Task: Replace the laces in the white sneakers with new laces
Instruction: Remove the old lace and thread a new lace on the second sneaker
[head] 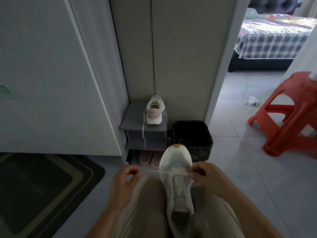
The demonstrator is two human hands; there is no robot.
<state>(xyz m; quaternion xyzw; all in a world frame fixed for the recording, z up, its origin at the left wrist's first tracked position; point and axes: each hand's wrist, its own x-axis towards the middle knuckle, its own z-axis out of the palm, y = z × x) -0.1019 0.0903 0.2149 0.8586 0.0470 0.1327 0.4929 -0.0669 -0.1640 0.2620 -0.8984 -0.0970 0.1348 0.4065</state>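
Observation:
A white sneaker [176, 169] lies between my knees, toe pointing away from me. A white lace [164, 172] runs straight across its lowest eyelets. My left hand [126, 179] pinches the lace's left end beside the shoe. My right hand [204, 176] pinches the lace at the shoe's right edge, and a strand trails down from it along the eyelets. The second white sneaker [154, 109], with a pink heel, stands on a grey shoe rack [130, 117]; its loose lace [143, 133] hangs over the shelf edge.
A black bin [193, 138] stands right of the rack, just beyond the shoe's toe. Pink slippers [149, 158] sit under the rack. A red plastic stool [289, 115] is at the right, a dark doormat [42, 186] at the left, white cabinet doors [51, 74] ahead.

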